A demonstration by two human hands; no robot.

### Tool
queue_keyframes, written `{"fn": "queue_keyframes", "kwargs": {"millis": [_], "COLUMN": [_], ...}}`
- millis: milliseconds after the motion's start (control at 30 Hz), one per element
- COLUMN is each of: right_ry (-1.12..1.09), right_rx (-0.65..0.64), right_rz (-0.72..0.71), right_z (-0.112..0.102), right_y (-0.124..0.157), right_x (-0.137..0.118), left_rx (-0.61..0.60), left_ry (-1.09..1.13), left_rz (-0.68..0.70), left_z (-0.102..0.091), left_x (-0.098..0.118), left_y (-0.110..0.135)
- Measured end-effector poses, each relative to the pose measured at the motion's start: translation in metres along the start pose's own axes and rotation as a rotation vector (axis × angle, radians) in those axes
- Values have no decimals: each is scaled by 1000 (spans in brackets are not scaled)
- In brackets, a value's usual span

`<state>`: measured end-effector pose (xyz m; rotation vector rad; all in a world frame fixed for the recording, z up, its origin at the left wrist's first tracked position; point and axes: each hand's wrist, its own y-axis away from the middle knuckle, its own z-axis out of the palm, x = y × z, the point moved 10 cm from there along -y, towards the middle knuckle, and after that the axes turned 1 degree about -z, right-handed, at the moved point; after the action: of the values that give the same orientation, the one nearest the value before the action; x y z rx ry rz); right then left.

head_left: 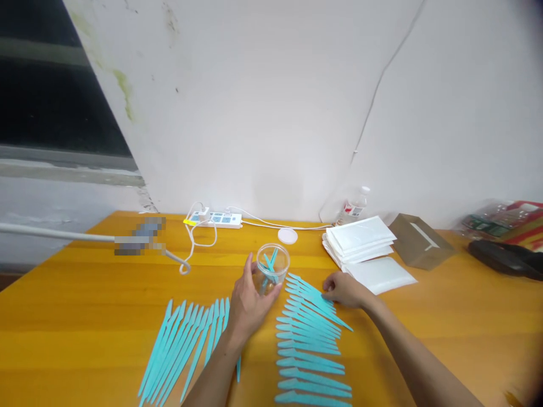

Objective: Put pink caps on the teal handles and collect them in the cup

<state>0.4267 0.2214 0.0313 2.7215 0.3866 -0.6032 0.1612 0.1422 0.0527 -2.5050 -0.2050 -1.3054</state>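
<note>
My left hand [250,302] is wrapped round a clear plastic cup [274,265] that stands on the table. A few teal knife-shaped sticks [271,261] lean crosswise inside it. To the right, my right hand [343,288] has its fingers pinched together at the right end of the upper sticks in a column of teal knife-shaped sticks [309,333]. These lie side by side, the upper ones slanting and overlapping. Another fanned row of the same sticks [182,345] lies to the left, partly hidden by my left forearm.
Behind the cup are a round lid [287,236] and a white power strip [220,219] with cables. White padded envelopes [360,243], a bottle [354,206], a brown box [418,243] and a black object [500,257] are at the right. A pale rod [63,232] reaches in from the left.
</note>
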Motion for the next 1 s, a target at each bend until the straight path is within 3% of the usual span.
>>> {"fn": "queue_keyframes", "kwargs": {"millis": [167,300,433,533,600,700,800,900,1000], "right_ry": [-24,-11,-8,11,65,202,221,124,101], "right_rx": [-45,40,176,346,387,264,202,300,157], "right_rz": [17,-19,-53,-216,-339,-474,-544,-506,-345], "right_z": [17,-3,-66,-128,-148,-133,-109,-102,-68], "right_y": [0,1,24,51,60,46,20,2,-9], "right_x": [7,4,-19,-77,-126,-187,-216,-197,-134], "left_rx": [-10,-4,-2,-13,-20,-21,-11,-3,-7], "left_ry": [-3,-6,-5,7,10,3,0,11,13], "left_rz": [-8,4,14,6,0,5,21,35,46], "left_z": [1,1,1,2,3,3,2,1,1], "left_x": [-1,-1,-1,-1,-1,0,2,1,1], "left_y": [0,-1,0,0,0,0,0,1,1]}}
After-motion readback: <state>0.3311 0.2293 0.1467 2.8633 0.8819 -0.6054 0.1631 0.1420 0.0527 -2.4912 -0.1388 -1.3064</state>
